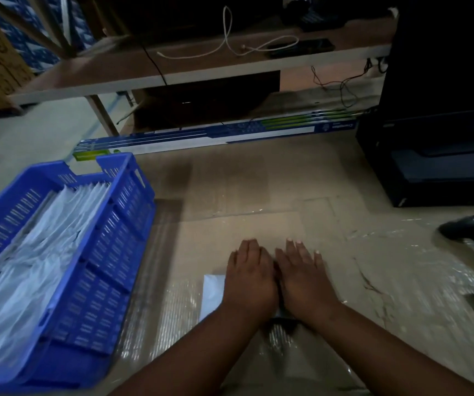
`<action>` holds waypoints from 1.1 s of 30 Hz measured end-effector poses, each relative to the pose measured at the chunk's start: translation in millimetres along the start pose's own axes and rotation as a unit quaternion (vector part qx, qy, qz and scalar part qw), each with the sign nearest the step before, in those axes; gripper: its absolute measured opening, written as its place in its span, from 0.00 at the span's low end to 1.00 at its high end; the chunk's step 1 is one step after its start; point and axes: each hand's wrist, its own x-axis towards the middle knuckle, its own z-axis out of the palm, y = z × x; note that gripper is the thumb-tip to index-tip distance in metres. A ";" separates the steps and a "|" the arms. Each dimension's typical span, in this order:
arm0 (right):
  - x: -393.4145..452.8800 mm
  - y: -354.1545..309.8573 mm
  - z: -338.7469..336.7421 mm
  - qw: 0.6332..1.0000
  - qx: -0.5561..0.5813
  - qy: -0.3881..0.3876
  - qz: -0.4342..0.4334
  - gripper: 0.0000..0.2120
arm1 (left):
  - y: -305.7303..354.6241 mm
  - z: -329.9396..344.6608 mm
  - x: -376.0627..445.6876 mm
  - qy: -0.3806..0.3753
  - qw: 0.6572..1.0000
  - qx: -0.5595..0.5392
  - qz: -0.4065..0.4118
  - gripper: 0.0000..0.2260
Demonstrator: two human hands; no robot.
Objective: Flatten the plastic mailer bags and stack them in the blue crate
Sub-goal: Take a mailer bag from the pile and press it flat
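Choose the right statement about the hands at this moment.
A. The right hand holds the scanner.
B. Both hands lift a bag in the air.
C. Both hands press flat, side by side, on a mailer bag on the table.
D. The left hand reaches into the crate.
C: the left hand and right hand lie flat, fingers straight, on the bag on the table, away from the crate and the scanner.

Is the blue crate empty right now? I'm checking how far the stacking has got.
No, the blue crate already holds a layer of white mailer bags, while both hands press another bag flat on the table.
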 end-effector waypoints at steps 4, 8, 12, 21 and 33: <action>1.6 6.4 22.4 0.999 -0.002 0.019 0.036 0.43 | 11.5 24.3 5.5 -0.032 0.998 0.032 -0.041 0.32; 6.8 10.0 39.4 0.998 -0.021 0.062 0.020 0.33 | 9.3 31.8 2.7 -0.009 0.998 0.034 -0.043 0.28; 14.4 14.0 41.4 0.995 -0.058 0.077 -0.012 0.31 | 4.5 37.9 5.4 0.001 0.999 0.024 -0.038 0.29; 18.3 16.9 48.3 0.996 -0.035 0.081 -0.025 0.31 | 2.0 40.5 7.9 -0.027 0.999 -0.002 -0.041 0.30; 16.3 10.6 25.3 0.998 -0.046 0.040 -0.024 0.31 | -6.9 30.0 6.4 0.002 0.996 -0.088 -0.016 0.27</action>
